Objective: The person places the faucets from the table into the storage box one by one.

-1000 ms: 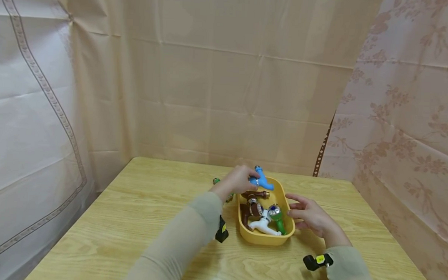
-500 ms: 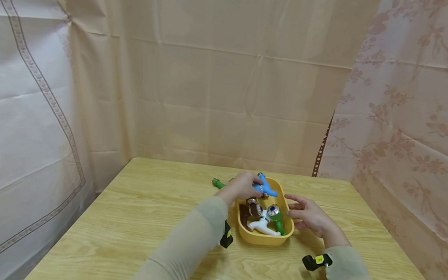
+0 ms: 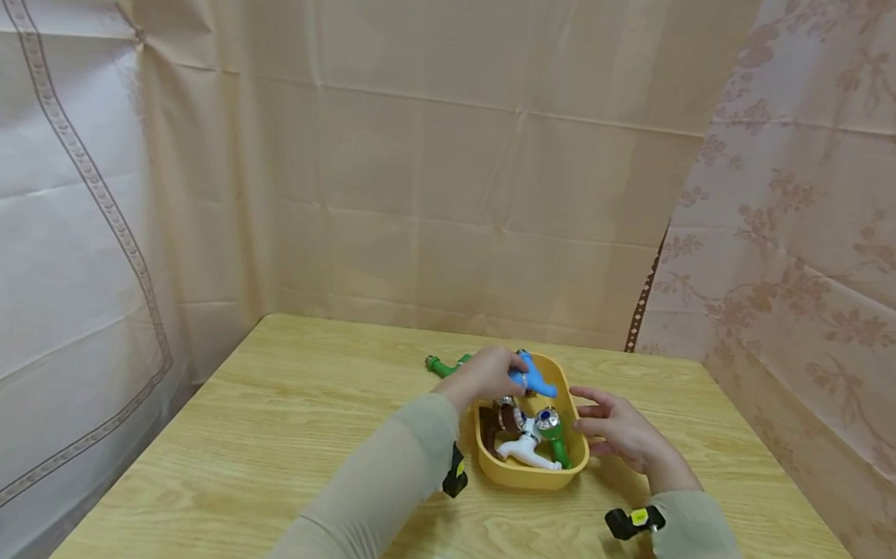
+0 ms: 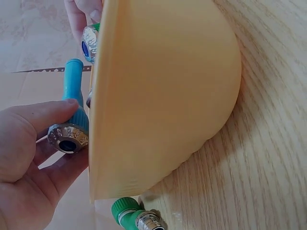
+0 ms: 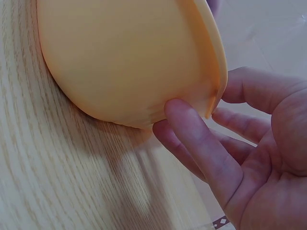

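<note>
A yellow plastic basin (image 3: 533, 479) holds a white tap (image 3: 525, 452), a green tap (image 3: 556, 443) with a silver knob, and brown taps (image 3: 490, 430) along its left side. Over the basin's far end, my left hand (image 3: 486, 371) pinches a blue tap (image 3: 538, 383). The left wrist view shows the thumb and fingers around this tap near its silver knob, beside the basin's rim (image 4: 98, 100). My right hand (image 5: 240, 143) touches the basin's right outer wall with loosely spread fingers. The left hand hides part of the basin's far left.
Another green tap (image 3: 441, 366) lies on the wooden table (image 3: 300, 406) to the left of the basin, partly behind my left hand. Curtains (image 3: 459, 188) hang behind the table and at both sides. A small black camera sits on each wrist.
My left hand has lowered the blue tap and shifted slightly right, into the far end of the basin. More of the green tap on the table shows now. The right hand has stayed in place.
</note>
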A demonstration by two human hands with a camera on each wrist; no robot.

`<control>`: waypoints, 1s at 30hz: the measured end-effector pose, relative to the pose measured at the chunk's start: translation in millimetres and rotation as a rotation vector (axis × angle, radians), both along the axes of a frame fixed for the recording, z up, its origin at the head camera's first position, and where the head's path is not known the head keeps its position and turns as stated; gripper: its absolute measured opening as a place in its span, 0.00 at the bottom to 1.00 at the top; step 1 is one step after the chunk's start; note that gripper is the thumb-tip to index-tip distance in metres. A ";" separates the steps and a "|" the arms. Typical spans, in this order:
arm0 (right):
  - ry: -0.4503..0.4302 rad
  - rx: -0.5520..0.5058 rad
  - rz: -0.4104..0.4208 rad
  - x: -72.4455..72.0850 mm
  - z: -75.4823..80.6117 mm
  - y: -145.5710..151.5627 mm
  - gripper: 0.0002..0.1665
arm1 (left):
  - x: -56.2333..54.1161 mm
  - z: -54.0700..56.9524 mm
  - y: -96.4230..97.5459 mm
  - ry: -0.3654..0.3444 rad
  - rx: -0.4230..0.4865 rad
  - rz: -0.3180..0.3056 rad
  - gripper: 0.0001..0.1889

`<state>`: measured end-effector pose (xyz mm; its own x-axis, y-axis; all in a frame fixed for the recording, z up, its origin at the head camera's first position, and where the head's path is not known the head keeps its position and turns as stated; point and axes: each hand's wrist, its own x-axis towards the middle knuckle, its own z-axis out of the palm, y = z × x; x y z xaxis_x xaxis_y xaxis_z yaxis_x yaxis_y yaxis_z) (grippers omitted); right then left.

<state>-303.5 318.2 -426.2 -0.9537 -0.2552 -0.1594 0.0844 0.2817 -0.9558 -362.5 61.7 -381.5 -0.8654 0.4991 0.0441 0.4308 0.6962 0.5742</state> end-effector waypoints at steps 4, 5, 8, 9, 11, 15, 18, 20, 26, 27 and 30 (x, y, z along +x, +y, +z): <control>0.000 0.003 -0.002 0.5 0.4 -0.3 0.43 | 1.1 -2.1 1.5 -0.018 -0.011 0.021 0.18; 0.000 0.003 -0.002 0.6 0.4 -0.4 0.43 | 1.4 -2.5 1.8 -0.021 -0.012 0.025 0.18; 0.000 0.002 -0.002 0.6 0.3 -0.5 0.43 | 2.8 -2.5 2.3 -0.022 -0.016 0.026 0.19; 0.001 0.001 -0.003 0.7 0.3 -0.6 0.43 | 3.2 -2.4 2.3 -0.024 -0.018 0.027 0.19; 0.003 0.002 -0.004 0.7 0.2 -0.8 0.43 | 3.7 -1.9 2.3 -0.026 -0.021 0.028 0.21; 0.001 -0.003 -0.007 0.4 0.2 -0.9 0.43 | 3.3 -0.8 2.2 -0.024 -0.023 0.028 0.22; -0.001 -0.004 -0.008 0.5 0.1 -0.8 0.43 | 3.0 -0.2 1.4 -0.018 -0.024 0.019 0.22; -0.001 -0.003 -0.009 0.8 0.1 -0.7 0.43 | 3.2 0.3 0.6 -0.019 -0.025 0.013 0.22; -0.003 -0.005 -0.010 0.9 -0.3 -0.9 0.43 | 3.7 0.7 -1.9 -0.033 -0.018 0.004 0.22; -0.002 -0.003 -0.007 0.7 -0.4 -0.8 0.43 | 3.7 1.0 -2.3 -0.033 -0.016 0.005 0.22; -0.007 0.000 -0.013 0.2 0.1 -0.6 0.43 | 3.1 2.4 -3.5 -0.023 -0.016 0.009 0.21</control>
